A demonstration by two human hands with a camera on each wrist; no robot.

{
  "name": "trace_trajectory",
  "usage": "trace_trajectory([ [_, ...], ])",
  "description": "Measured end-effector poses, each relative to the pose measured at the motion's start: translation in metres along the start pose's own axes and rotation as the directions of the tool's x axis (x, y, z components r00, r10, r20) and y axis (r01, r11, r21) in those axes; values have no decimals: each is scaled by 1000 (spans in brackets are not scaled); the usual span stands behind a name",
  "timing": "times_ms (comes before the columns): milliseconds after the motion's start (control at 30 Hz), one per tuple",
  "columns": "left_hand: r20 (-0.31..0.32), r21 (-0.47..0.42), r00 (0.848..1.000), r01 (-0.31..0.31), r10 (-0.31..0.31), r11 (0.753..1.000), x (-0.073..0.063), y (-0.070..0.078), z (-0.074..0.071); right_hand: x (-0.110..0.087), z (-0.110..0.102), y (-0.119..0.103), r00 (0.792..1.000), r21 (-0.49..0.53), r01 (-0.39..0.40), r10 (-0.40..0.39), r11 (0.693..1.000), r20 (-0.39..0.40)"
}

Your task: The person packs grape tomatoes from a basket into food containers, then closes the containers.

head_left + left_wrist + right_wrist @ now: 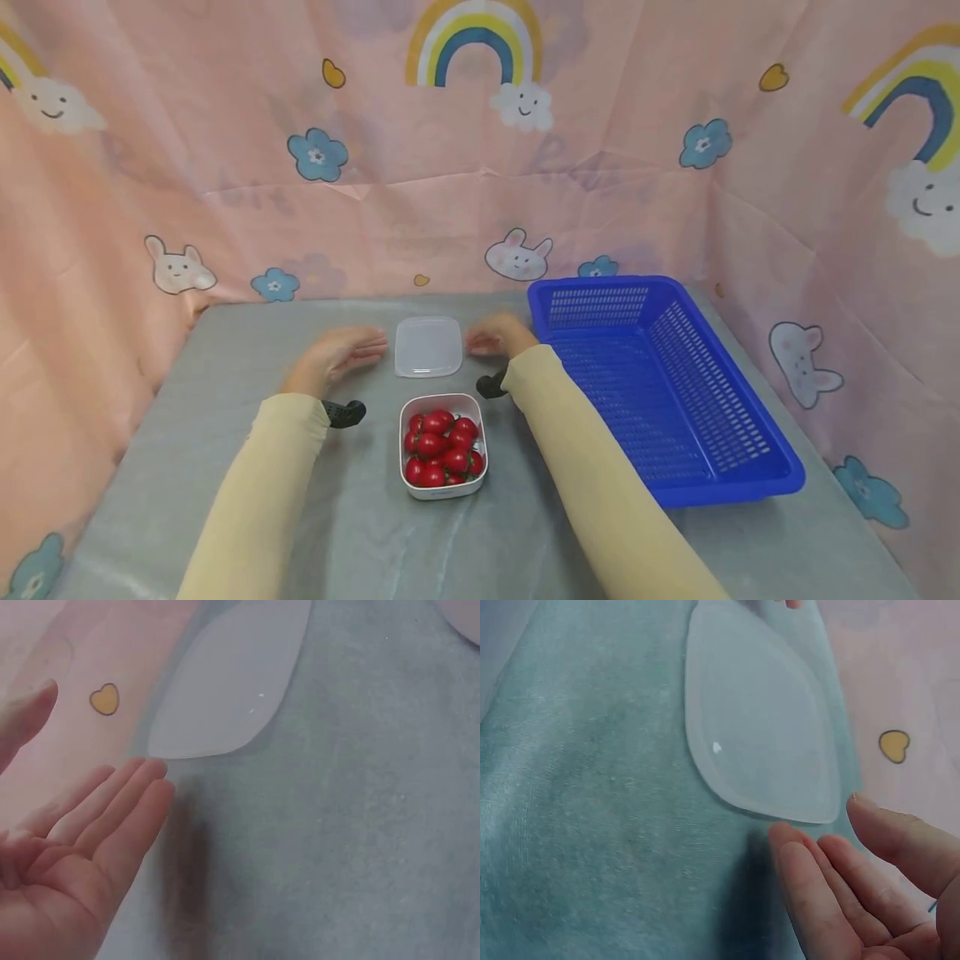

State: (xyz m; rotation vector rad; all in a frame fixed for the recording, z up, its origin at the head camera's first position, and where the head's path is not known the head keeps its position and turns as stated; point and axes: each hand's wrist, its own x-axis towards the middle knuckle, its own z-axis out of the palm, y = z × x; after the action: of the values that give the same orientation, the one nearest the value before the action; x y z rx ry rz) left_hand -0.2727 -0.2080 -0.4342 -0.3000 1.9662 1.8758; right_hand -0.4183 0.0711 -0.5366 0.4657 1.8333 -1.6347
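Observation:
A translucent square lid [428, 347] lies flat on the grey-covered table. Close to its left edge is my left hand [341, 354], fingers extended and thumb apart, as the left wrist view shows [82, 855]. On the lid's other side my right hand [498, 335] holds nothing; its fingers [810, 889] are relaxed near the lid's rim in the right wrist view. Nearer to me than the lid stands a white square container [444, 493] full of small red tomatoes [433, 445].
A large blue plastic basket [750, 400] with mesh sides stands on the right of the table [360, 525], close to my right forearm. A pink patterned curtain [450, 200] hangs behind the table and along both sides.

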Motion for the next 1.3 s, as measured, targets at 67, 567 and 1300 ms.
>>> trace_trajectory([
  [67, -20, -28, 1000, -7, 6, 1000, 5, -3, 5, -8, 2, 1, 1000, 30, -8, 8, 1000, 8],
  [567, -100, -93, 992, 64, -73, 994, 16, -8, 19, 67, 3, 30, 997, 81, 4, 2, 997, -72],
  [1300, -301, -46, 953, 8, -22, 999, 18, -6, 41, -133, 38, -14, 979, 165, 148, -121, 975, -161],
])
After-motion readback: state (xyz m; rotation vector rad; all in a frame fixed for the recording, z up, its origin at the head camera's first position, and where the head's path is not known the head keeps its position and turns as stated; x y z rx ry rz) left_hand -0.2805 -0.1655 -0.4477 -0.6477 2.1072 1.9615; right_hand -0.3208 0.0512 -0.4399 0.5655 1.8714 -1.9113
